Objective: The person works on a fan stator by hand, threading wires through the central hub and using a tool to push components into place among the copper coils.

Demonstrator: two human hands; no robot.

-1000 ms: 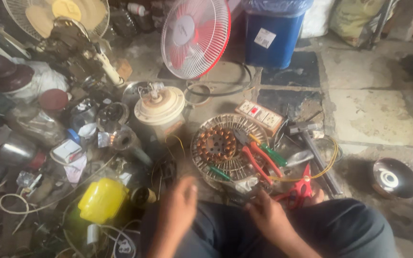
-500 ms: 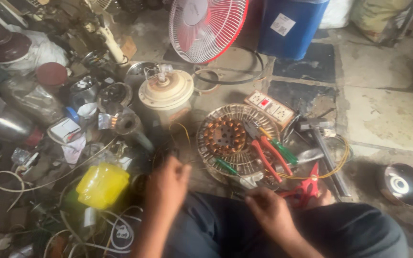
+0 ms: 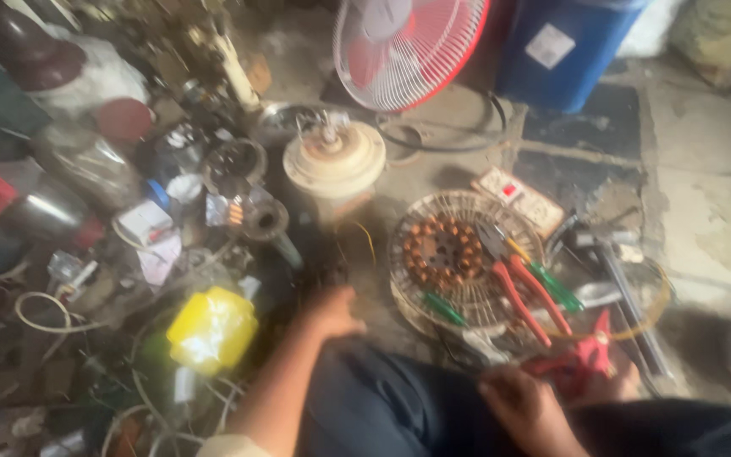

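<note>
Two hands low in frame, both blurred. Left hand (image 3: 332, 311) reaches toward 12 o'clock, over the floor (image 3: 712, 203), into a dark clump of small parts (image 3: 327, 272) just ahead of the knuckles; fingers curled, but cannot tell whether they pinch anything. Right hand (image 3: 522, 406) sits at 5 o'clock of the frame, on the dark trouser leg (image 3: 382, 406), loosely curled, just beside a red tool (image 3: 581, 364); touching or apart, cannot tell.

Outward from the left hand: yellow plastic container (image 3: 211, 328) at its 9 o'clock, near. Cream round motor housing (image 3: 334, 165) at its 12 o'clock, upright, shaft up. At its 2 o'clock, a wire fan guard (image 3: 408, 279) lies flat and carries a copper-wound stator (image 3: 443, 251). Red-handled pliers (image 3: 522, 300) and a green-handled screwdriver (image 3: 552, 283) lie across the guard's 4 o'clock rim.

Further out: red-bladed fan (image 3: 408, 46) stands at the frame's 12 o'clock, blue drum (image 3: 573, 46) to its 3 o'clock. Loose white wire loops (image 3: 40, 313) at the frame's 9 o'clock.

Judgement: the clump is cluttered and dim, so the reaching hand does best with a slow fingertip pick of one part, wrist kept off the wiring, the other hand steady on the leg.
</note>
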